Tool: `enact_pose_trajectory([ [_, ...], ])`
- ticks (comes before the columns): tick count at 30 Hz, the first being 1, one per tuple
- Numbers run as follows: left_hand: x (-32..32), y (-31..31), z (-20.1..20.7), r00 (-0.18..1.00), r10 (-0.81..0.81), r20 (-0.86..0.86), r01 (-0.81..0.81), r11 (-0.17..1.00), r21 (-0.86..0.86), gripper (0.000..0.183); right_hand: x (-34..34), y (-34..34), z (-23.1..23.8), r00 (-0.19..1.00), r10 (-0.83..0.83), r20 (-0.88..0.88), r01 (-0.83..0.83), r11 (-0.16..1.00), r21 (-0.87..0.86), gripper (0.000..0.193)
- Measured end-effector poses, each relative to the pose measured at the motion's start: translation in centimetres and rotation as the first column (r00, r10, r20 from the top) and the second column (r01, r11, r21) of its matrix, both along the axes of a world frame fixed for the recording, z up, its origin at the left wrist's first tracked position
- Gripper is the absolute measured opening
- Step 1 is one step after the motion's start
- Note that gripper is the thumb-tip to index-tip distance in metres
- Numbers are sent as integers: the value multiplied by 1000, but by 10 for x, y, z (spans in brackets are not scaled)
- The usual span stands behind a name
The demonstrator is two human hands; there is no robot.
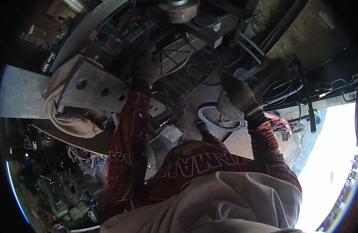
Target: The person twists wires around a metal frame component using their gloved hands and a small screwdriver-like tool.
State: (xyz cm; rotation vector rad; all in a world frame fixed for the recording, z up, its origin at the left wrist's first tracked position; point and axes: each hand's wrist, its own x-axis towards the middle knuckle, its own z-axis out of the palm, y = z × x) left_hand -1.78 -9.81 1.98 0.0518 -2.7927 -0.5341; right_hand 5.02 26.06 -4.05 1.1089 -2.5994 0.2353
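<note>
- The left hand (145,70) wears a dark work glove and reaches far into the machine frame (210,29), a dark assembly of steel blocks and bars at the far centre of the scene.
- The left hand rests against dark metal just left of a thin wire ring (178,58); whether its fingers are closed on anything cannot be told, because the area is in deep shadow.
- The right hand (238,93) wears a lighter, soiled knit glove and is closed around the upper edge of a grey mesh-textured cylinder (227,110).
- The cylinder is round, pale grey, with a woven or perforated surface; it sits right of centre, directly below the right hand and in front of a small spoked wheel (216,118).
- The wheel has a light rim and thin spokes and belongs to a red bicycle (278,122) lying further right.
- A rounded dark blue-grey object (247,75) shows just beyond the right hand; its kind cannot be told.
- A thick grey steel plate (97,91) with three round holes lies at the left, tilted, with a beige cloth (70,118) draped beneath and beside it.
- A large round steel disc (179,11) sits at the far top of the frame.
- Both forearms carry dark red plaid sleeves (126,132).
- Green machine parts (68,194) lie at the near left.
</note>
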Motion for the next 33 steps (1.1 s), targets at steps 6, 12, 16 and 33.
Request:
enact_pose_trajectory([
  [6, -21, -25, -51, 999, 7, 53, -1, 994, -105, 34, -21, 12, 3, 996, 5, 94, -3, 1000, -15, 28],
  [12, -19, -32, -54, 1000, -23, 4, 24, 992, -126, 38, -24, 8, 15, 993, -18, 115, 5, 995, 105, 28],
  [16, -18, -21, -44, 997, 43, 64, -45, 998, 33, 42, -31, 17, 6, 991, 126, 38, -129, 983, 128, 53],
  [33, -15, -17, -45, 996, 84, -33, -84, 996, -22, 42, 24, -103, 26, 147, 648, 747, 943, 136, -303, 52],
])
